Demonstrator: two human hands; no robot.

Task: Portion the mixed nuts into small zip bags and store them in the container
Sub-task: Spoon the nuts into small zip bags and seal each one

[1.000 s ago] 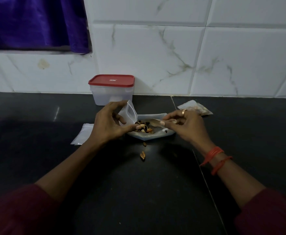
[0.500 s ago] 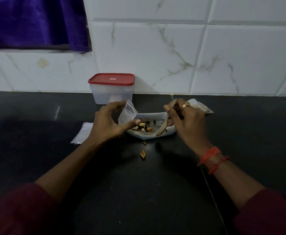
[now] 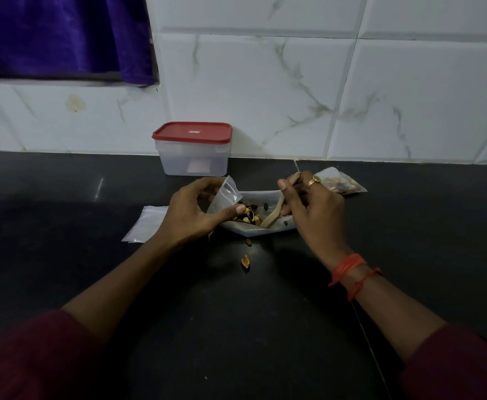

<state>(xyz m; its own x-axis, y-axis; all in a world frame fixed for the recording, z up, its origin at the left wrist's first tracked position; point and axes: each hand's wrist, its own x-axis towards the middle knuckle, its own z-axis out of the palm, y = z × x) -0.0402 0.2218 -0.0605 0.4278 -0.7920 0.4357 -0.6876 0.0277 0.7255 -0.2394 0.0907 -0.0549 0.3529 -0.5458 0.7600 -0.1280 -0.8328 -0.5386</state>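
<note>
Your left hand (image 3: 190, 212) pinches the bag (image 3: 227, 194) open; your right hand (image 3: 311, 207) grips the spoon (image 3: 276, 210), tip among the nuts (image 3: 248, 217); 2 nuts lie loose.

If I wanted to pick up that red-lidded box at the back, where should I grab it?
Probably the clear side walls of the container, just under the red lid, coming from the front and above. It stands upright, its back near the tiled wall, and the lid's rim overhangs, giving a grip a ledge.
</note>
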